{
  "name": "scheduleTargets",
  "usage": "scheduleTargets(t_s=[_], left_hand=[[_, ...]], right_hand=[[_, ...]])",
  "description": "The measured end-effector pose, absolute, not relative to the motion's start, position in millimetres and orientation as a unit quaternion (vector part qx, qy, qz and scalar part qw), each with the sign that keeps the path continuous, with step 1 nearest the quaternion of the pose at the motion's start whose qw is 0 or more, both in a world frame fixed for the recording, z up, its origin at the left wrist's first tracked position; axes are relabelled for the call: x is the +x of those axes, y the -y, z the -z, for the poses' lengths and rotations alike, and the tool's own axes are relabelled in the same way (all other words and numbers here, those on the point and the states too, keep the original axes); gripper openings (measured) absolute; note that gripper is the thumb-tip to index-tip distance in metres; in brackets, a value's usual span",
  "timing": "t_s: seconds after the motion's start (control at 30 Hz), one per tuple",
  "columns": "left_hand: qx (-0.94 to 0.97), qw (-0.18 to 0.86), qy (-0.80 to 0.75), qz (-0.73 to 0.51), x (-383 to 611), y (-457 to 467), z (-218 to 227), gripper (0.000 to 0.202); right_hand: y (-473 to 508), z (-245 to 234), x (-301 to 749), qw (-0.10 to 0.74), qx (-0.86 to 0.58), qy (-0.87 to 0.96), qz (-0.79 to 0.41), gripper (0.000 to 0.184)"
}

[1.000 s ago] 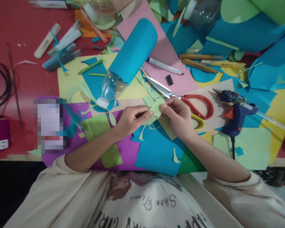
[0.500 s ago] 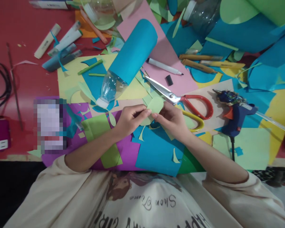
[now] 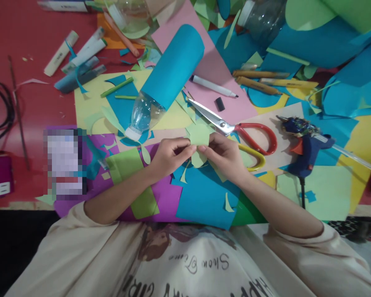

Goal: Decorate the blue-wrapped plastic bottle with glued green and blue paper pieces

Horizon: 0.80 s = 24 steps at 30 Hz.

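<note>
Between my two hands is a light green paper cutout (image 3: 199,135) with rounded ends, a fold or overlap running across its middle. My left hand (image 3: 176,156) pinches its left edge, and my right hand (image 3: 223,156) pinches the right edge, thumbs close together. Just beyond my right hand lies a pair of scissors (image 3: 256,136) with one red and one yellow handle, blades apart. Farther off, a clear plastic bottle (image 3: 142,113) wrapped in blue paper (image 3: 176,62) rests on its side.
A blue glue gun (image 3: 306,154) with a clear glue stick lies at the right. An uncapped marker (image 3: 214,86) sits near its black cap (image 3: 219,104). Blue paper (image 3: 207,202), scraps and several markers (image 3: 60,53) cover much of the red table (image 3: 24,103). A phone (image 3: 64,163) is at left.
The green cutout has turned in my fingers, so more of it now shows below my thumbs. My hands have barely moved, with the left thumb still on the paper.
</note>
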<state>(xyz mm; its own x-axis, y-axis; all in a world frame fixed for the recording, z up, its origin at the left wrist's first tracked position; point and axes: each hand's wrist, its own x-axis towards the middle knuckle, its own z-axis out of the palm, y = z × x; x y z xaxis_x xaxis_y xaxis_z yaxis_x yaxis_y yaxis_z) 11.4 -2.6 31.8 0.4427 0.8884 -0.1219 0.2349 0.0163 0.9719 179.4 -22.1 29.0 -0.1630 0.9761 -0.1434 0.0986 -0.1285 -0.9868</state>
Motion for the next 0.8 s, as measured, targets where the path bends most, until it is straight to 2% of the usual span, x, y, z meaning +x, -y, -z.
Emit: scheduleTargets(t_s=[0.3, 0.8], left_hand=[[0.635, 0.561, -0.445, -0.290, 10.8, 2.6, -32.9, 0.049], [0.610, 0.591, -0.441, -0.291, 10.6, 1.6, -29.3, 0.042]], right_hand=[[22.7, -29.0, 179.2, 0.400, -0.509, 0.536, -0.543, 0.045], [23.0, -34.5, 180.0, 0.396, -0.510, 0.507, -0.571, 0.048]])
